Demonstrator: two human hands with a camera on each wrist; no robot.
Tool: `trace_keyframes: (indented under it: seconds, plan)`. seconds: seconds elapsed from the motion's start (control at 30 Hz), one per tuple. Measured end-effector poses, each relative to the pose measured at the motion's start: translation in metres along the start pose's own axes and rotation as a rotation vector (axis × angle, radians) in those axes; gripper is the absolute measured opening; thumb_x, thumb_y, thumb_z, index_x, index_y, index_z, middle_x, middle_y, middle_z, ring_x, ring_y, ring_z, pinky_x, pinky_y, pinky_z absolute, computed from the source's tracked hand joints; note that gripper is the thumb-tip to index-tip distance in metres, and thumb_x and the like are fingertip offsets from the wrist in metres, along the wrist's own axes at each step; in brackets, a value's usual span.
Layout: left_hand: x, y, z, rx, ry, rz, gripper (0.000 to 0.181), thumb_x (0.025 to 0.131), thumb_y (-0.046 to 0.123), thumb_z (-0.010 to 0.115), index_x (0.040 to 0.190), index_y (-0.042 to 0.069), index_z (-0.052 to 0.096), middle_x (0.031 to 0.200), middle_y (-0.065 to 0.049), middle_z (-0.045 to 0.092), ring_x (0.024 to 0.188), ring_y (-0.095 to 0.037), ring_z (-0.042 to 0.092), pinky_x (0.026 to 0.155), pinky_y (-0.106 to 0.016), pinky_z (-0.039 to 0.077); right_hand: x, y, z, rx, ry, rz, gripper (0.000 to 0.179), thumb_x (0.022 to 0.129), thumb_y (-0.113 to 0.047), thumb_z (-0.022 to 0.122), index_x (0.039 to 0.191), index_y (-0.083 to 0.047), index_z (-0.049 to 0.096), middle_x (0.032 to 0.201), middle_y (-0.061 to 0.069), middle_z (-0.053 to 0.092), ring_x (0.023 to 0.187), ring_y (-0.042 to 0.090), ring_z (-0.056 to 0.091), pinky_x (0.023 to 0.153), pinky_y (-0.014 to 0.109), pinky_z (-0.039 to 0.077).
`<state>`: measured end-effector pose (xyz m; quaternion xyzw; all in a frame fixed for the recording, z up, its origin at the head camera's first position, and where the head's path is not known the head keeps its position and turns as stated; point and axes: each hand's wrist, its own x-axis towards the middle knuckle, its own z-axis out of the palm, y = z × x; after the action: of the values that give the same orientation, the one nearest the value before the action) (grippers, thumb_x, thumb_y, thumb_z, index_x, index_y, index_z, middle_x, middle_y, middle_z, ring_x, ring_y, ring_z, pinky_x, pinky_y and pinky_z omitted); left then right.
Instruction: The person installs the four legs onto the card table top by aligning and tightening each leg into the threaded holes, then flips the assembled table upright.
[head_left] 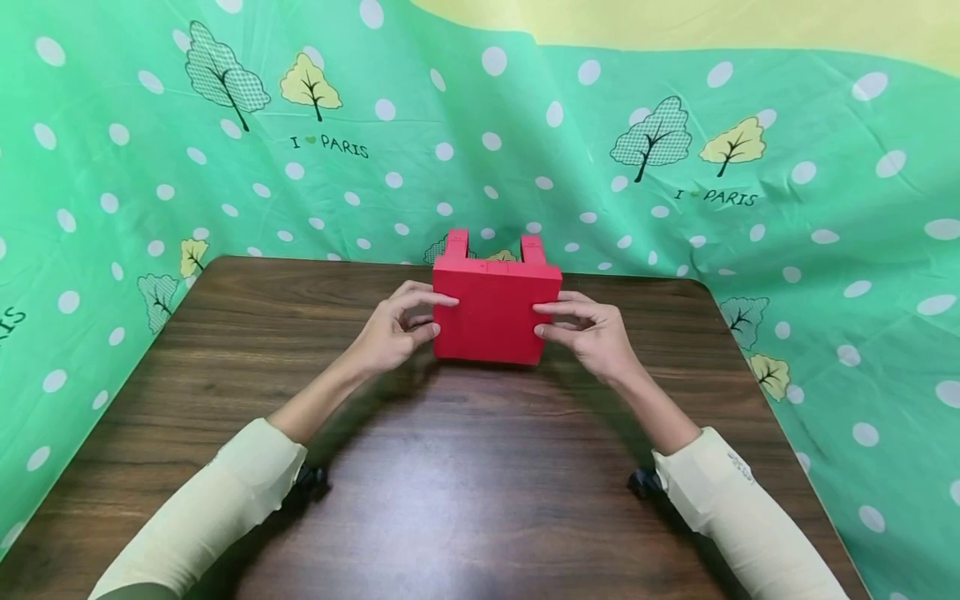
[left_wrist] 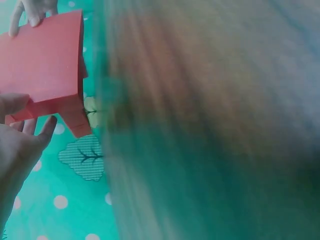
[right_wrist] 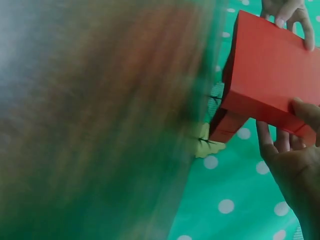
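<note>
A red square slab-shaped object [head_left: 487,315] faces me near the back of the table, with two short block-like legs sticking out behind its top edge. My left hand [head_left: 397,327] grips its left side, fingers and thumb at the edge. On the opposite side, my right hand [head_left: 588,327] holds the right edge the same way. The left wrist view shows the red object [left_wrist: 42,60] with the left thumb on its broad face and fingers behind. In the right wrist view, the red object [right_wrist: 275,65] has one leg in sight. Whether its lower edge touches the table cannot be told.
The dark wood-grain table [head_left: 450,475] has its back edge just beyond the hands. A green dotted cloth [head_left: 517,125] with printed trees hangs behind and along both sides. Small black devices [head_left: 311,482] sit beneath the cream sleeves [head_left: 225,492].
</note>
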<state>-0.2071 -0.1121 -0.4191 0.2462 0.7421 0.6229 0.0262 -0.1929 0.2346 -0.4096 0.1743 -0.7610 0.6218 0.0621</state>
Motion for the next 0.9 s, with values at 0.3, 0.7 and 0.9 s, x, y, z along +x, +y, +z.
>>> trace_keyframes:
  seconds: [0.3,0.7,0.9]
  plan:
    - [0.006,0.015,-0.005,0.001,-0.033,-0.011,0.048,0.103,-0.009,0.069,0.146,0.011,0.072,0.146,-0.010,0.061,0.125,-0.034,0.066,0.101,-0.030,0.068,0.004,-0.018,-0.009,0.018,-0.040,0.040,0.043,0.095,0.006,0.086,0.136,0.002,0.079,0.128,-0.004,0.078,0.111,0.013,0.078,0.092,0.027,0.070]
    - [0.013,0.029,-0.006,-0.006,-0.046,-0.007,0.049,0.104,-0.007,0.066,0.151,0.006,0.067,0.156,-0.011,0.060,0.121,-0.031,0.067,0.092,-0.021,0.063,0.012,-0.037,-0.018,0.015,-0.048,0.146,0.046,0.096,-0.004,0.089,0.141,-0.012,0.081,0.125,-0.013,0.083,0.109,0.013,0.078,0.091,0.024,0.070]
    - [0.019,0.032,-0.007,-0.045,-0.038,-0.015,0.049,0.104,-0.008,0.066,0.151,0.003,0.065,0.150,-0.016,0.063,0.115,-0.020,0.070,0.093,-0.021,0.063,0.014,-0.043,-0.019,0.010,-0.075,0.161,0.052,0.099,-0.005,0.086,0.150,-0.014,0.075,0.135,-0.006,0.077,0.119,0.017,0.075,0.093,0.025,0.070]
